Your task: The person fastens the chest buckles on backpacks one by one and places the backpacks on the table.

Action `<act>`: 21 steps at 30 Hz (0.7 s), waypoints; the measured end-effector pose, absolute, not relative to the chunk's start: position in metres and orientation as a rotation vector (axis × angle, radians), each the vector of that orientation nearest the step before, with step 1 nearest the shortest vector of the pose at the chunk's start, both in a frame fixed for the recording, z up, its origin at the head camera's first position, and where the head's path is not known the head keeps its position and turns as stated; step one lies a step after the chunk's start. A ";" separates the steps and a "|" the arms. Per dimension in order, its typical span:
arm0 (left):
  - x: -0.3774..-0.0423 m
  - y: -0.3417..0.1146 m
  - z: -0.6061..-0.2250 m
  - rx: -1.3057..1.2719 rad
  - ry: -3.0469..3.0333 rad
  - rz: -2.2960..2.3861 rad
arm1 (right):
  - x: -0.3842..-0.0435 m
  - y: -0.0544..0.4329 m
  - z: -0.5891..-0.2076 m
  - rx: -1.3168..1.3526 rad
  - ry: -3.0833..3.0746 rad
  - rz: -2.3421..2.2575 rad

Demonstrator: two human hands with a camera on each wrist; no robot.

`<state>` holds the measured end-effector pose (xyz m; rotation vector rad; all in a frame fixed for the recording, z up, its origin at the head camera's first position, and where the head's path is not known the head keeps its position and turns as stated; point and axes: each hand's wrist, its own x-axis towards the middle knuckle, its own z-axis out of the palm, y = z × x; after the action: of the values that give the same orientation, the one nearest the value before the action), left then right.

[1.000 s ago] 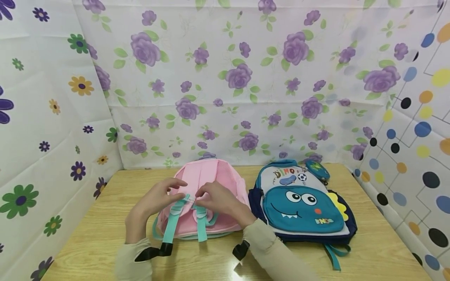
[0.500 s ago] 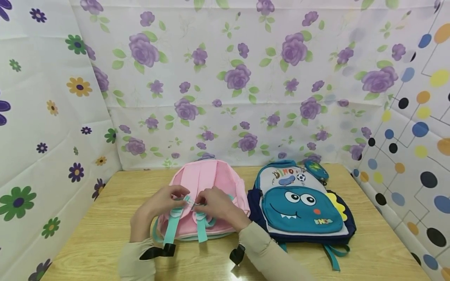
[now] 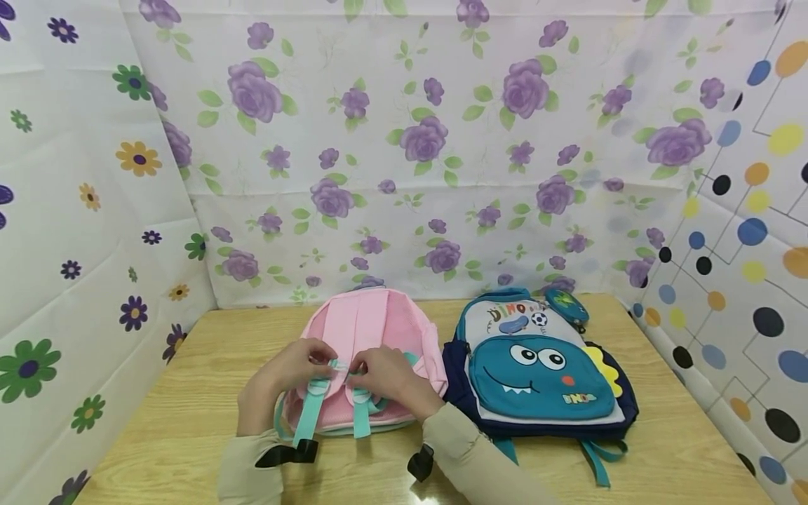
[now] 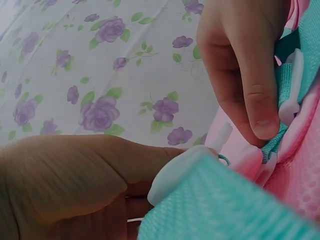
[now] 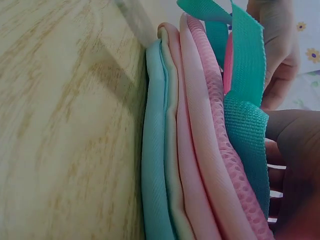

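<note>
A pink backpack (image 3: 404, 315) lies on the table with its shoulder straps facing up. Across the straps is a teal chest strap with a pale plastic buckle (image 3: 339, 365). My left hand (image 3: 295, 366) pinches its left end, and my right hand (image 3: 386, 375) pinches its right end. Their fingertips nearly meet and hide whether the buckle halves are joined. In the left wrist view, a teal strap (image 4: 220, 200) with a white plastic piece (image 4: 177, 172) fills the foreground. Teal webbing (image 5: 247, 60) stands up from the pink mesh in the right wrist view.
To the right, close beside the pink backpack, lies a blue dinosaur backpack (image 3: 543, 379) with a small pouch (image 3: 567, 306) at its top. The wooden table (image 3: 189, 407) meets patterned cloth (image 3: 404, 231) behind and at both sides.
My hands have come closer together and slightly lower over the pink backpack, bringing the chest strap's ends together between the fingertips. Both backpacks stay in place.
</note>
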<state>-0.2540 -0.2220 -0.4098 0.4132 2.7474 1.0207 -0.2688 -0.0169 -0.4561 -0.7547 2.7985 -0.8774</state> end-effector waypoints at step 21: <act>-0.253 -0.222 -0.411 0.455 2.769 0.959 | -0.274 -0.015 -0.447 -0.690 2.824 -0.688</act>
<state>-0.2530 -0.2222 -0.4111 0.4546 2.7689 0.9592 -0.2738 -0.0147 -0.4471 -0.6897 2.8238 -0.6882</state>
